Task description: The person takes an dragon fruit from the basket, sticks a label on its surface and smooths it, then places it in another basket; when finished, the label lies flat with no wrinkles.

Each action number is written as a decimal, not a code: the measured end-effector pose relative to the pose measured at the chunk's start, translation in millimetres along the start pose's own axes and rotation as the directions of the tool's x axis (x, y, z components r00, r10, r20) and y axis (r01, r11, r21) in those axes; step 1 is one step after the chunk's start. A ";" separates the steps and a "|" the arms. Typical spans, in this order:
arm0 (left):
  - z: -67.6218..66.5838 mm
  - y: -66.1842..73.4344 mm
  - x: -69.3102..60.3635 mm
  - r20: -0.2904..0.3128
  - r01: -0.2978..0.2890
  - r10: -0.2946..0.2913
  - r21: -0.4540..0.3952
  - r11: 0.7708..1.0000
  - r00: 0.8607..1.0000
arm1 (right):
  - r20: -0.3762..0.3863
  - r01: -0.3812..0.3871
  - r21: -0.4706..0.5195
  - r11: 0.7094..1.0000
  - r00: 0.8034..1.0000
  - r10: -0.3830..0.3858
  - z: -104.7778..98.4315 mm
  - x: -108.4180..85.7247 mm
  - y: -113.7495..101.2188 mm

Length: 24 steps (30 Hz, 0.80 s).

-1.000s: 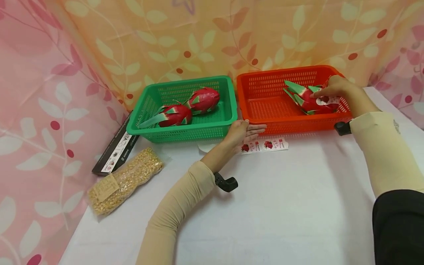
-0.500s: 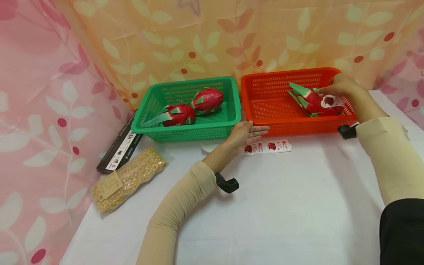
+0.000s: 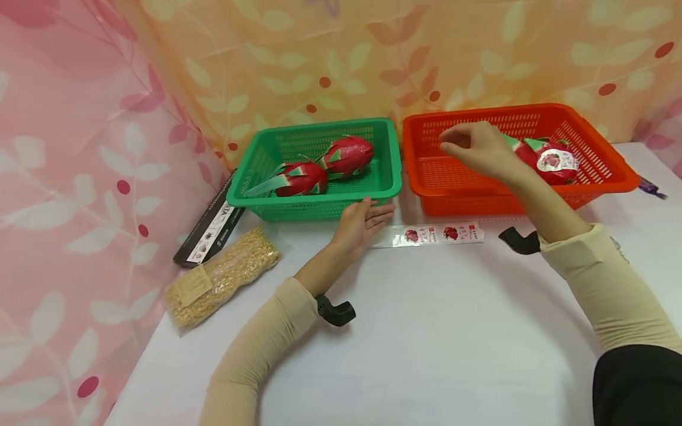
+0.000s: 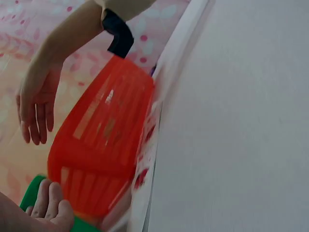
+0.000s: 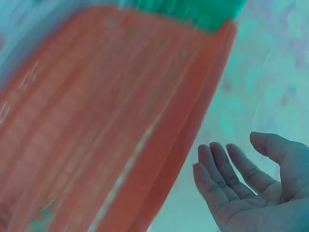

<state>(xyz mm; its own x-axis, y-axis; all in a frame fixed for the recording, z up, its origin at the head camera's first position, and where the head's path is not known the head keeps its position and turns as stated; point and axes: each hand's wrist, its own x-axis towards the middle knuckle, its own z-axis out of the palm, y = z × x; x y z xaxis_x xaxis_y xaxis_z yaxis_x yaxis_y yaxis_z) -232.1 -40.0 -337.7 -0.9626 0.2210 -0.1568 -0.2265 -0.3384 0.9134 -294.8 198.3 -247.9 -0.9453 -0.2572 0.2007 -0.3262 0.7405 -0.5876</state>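
Above the red basket [image 3: 469,204], my right hand [image 3: 479,148] hovers with loosely bent fingers and nothing in them; the right wrist view shows its bare palm [image 5: 256,193]. Behind that forearm, a dragon fruit [image 3: 566,171] with a round white label [image 3: 551,160] lies in the red basket's right part, its left end partly hidden. My left hand [image 3: 357,228] is by the front right corner of the green basket [image 3: 298,212], fingers extended and holding nothing; whether it touches the rim I cannot tell. Two dragon fruits [image 3: 348,157] lie in the green basket, no label showing.
A strip of dragon fruit labels [image 3: 437,234] lies on the white table [image 3: 426,331] before the baskets. To the left are a bag of yellow kernels [image 3: 224,278] and a long black box [image 3: 210,228]. A small dark item [image 3: 651,188] shows right of the red basket.
My right hand has let go of the labelled dragon fruit and moved left over the red basket. The left hand has drawn slightly left, off the red basket's corner. The head view has shifted.
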 end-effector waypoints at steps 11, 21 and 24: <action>-66.5 30.1 -15.1 -0.178 -0.088 0.061 -0.143 0.986 0.982 | 0.227 0.206 0.105 0.973 0.948 -0.225 64.5 48.0 -61.8; -92.2 38.4 -18.2 -0.202 -0.078 0.063 -0.067 0.995 0.977 | 0.454 0.192 0.065 0.979 0.868 -0.201 121.2 108.2 -103.3; -96.4 38.6 -18.9 -0.210 -0.082 0.064 -0.082 0.993 0.976 | 0.508 0.168 0.044 0.985 0.845 -0.167 133.7 119.3 -111.1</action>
<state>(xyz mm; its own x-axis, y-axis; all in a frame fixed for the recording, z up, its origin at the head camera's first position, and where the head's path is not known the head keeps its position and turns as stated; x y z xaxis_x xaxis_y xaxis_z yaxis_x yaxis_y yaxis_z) -237.0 -145.4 -335.7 -0.9848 0.0019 -0.1737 -0.1577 -0.4290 0.8894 -370.9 2.3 -263.5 -0.7430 -0.6565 -0.1299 -0.4804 0.6584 -0.5795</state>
